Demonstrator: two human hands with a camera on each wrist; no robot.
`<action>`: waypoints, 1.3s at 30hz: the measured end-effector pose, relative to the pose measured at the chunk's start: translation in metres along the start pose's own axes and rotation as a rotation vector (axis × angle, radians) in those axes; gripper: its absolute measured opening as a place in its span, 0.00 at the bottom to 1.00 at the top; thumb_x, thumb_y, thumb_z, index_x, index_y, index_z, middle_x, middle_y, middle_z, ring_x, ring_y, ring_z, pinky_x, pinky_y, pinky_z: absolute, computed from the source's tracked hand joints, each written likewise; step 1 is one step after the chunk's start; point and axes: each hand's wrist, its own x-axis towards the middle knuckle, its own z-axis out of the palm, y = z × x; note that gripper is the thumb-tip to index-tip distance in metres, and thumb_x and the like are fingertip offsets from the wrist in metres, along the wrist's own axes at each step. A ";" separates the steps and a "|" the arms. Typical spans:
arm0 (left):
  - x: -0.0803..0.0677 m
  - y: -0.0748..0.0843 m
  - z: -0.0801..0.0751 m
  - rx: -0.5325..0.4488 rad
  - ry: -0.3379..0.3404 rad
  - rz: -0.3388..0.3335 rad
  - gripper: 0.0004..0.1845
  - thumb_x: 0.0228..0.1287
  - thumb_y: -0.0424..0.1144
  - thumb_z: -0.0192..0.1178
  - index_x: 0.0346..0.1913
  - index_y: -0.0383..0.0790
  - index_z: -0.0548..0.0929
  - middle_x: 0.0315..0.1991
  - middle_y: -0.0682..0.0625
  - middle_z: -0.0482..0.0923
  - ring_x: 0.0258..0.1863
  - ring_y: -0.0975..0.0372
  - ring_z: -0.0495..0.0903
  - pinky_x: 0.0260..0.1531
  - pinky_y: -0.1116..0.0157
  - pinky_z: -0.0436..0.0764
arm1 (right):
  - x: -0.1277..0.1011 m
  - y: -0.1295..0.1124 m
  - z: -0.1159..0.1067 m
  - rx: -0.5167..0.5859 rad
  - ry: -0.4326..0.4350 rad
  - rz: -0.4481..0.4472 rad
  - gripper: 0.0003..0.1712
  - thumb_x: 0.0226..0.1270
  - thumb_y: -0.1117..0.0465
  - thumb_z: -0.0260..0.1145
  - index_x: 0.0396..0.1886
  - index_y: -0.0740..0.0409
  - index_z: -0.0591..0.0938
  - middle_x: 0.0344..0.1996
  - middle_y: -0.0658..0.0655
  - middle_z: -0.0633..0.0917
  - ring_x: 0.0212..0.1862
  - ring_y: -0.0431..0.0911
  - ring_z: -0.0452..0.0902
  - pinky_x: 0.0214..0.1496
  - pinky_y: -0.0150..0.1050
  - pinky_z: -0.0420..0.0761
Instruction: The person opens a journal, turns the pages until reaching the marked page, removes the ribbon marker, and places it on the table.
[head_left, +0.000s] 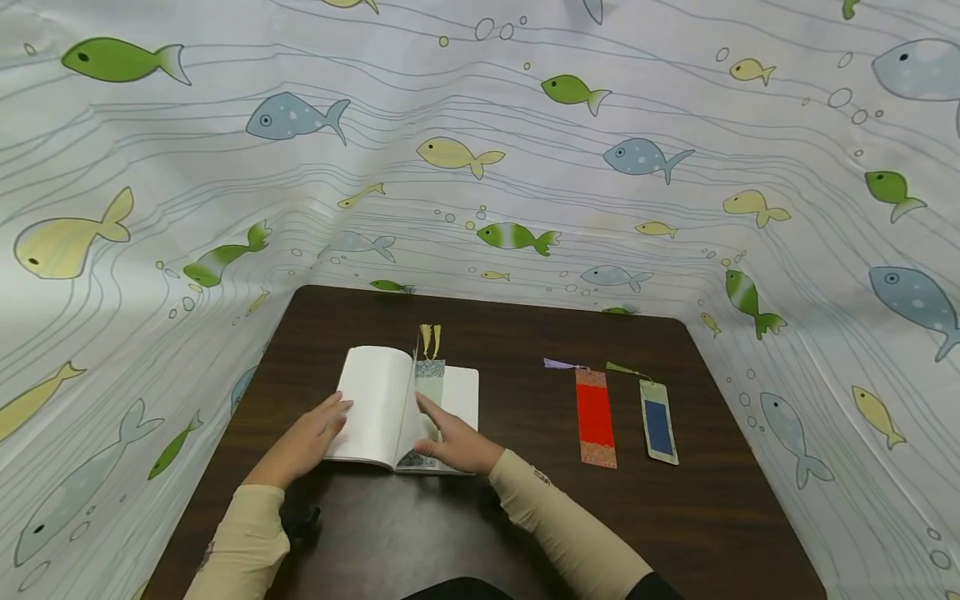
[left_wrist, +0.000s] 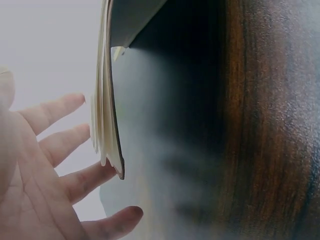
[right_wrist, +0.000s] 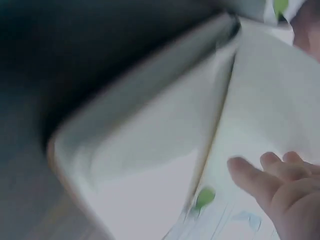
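An open book [head_left: 375, 400] with blank white pages lies on the dark wooden table [head_left: 525, 517]. A patterned bookmark [head_left: 430, 385] with a yellow tassel lies on its right-hand page near the spine. My left hand [head_left: 311, 437] rests with straight fingers on the left page; in the left wrist view my left hand's fingers [left_wrist: 75, 182] touch the edge of the page stack [left_wrist: 105, 125]. My right hand [head_left: 450, 437] lies flat on the right page, its index finger on the bookmark. The right wrist view is blurred and shows my right hand's fingers [right_wrist: 260, 182] on a white page [right_wrist: 165, 165].
Two more bookmarks lie to the right of the book: a red one [head_left: 596, 417] with a purple tassel and a blue one [head_left: 658, 423] with a green tassel. A fish-print curtain [head_left: 480, 150] walls the table at the back and both sides.
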 end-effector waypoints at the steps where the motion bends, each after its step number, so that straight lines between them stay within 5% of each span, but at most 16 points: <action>1: 0.000 0.001 -0.001 -0.022 0.003 -0.005 0.28 0.85 0.45 0.40 0.72 0.26 0.67 0.76 0.26 0.54 0.73 0.30 0.56 0.67 0.31 0.56 | 0.003 -0.001 0.004 -0.027 -0.036 -0.024 0.57 0.68 0.28 0.46 0.83 0.62 0.45 0.80 0.65 0.53 0.80 0.54 0.51 0.77 0.46 0.60; 7: 0.000 0.002 -0.004 -0.091 -0.007 -0.037 0.34 0.86 0.50 0.30 0.75 0.22 0.60 0.76 0.25 0.52 0.73 0.31 0.55 0.68 0.32 0.55 | 0.012 -0.009 0.029 -0.318 -0.191 -0.021 0.49 0.73 0.42 0.65 0.82 0.56 0.54 0.82 0.55 0.51 0.82 0.48 0.44 0.75 0.65 0.55; 13: 0.002 -0.001 -0.002 -0.068 -0.030 -0.066 0.39 0.81 0.52 0.48 0.78 0.25 0.52 0.76 0.26 0.50 0.74 0.32 0.54 0.68 0.34 0.58 | 0.014 -0.009 0.035 -0.433 -0.223 0.028 0.44 0.74 0.40 0.62 0.82 0.51 0.58 0.82 0.50 0.51 0.82 0.47 0.45 0.75 0.67 0.54; 20: 0.001 -0.009 0.000 -0.029 -0.014 -0.034 0.45 0.72 0.39 0.63 0.79 0.28 0.48 0.75 0.24 0.52 0.71 0.31 0.59 0.66 0.34 0.62 | 0.010 0.011 0.027 -0.572 -0.131 0.007 0.38 0.76 0.48 0.63 0.79 0.55 0.64 0.79 0.56 0.61 0.79 0.50 0.55 0.74 0.51 0.66; 24: 0.000 -0.011 0.000 0.029 -0.013 0.022 0.39 0.70 0.36 0.64 0.78 0.31 0.58 0.75 0.25 0.53 0.71 0.30 0.59 0.65 0.33 0.62 | 0.001 0.021 0.020 -0.632 -0.069 0.042 0.37 0.70 0.57 0.70 0.75 0.61 0.69 0.76 0.62 0.64 0.76 0.52 0.62 0.71 0.41 0.70; 30: -0.001 -0.011 0.001 0.064 -0.018 0.042 0.30 0.72 0.39 0.63 0.72 0.32 0.70 0.75 0.25 0.55 0.70 0.29 0.61 0.62 0.31 0.64 | -0.009 0.029 0.013 -0.796 0.073 0.101 0.32 0.59 0.50 0.78 0.63 0.54 0.83 0.65 0.57 0.78 0.64 0.48 0.77 0.58 0.47 0.82; 34: 0.000 -0.010 0.002 0.046 -0.024 0.014 0.31 0.73 0.44 0.62 0.72 0.33 0.71 0.75 0.26 0.55 0.71 0.29 0.59 0.63 0.30 0.62 | -0.011 0.035 0.012 -0.723 0.208 0.221 0.24 0.60 0.49 0.77 0.56 0.50 0.88 0.56 0.59 0.78 0.52 0.52 0.76 0.39 0.44 0.83; 39: 0.001 -0.011 0.003 0.049 -0.031 0.014 0.32 0.73 0.45 0.62 0.72 0.32 0.70 0.75 0.26 0.54 0.71 0.29 0.59 0.63 0.30 0.62 | -0.014 0.037 0.012 -0.518 0.283 0.459 0.38 0.60 0.50 0.77 0.69 0.55 0.76 0.50 0.68 0.74 0.43 0.54 0.72 0.28 0.43 0.77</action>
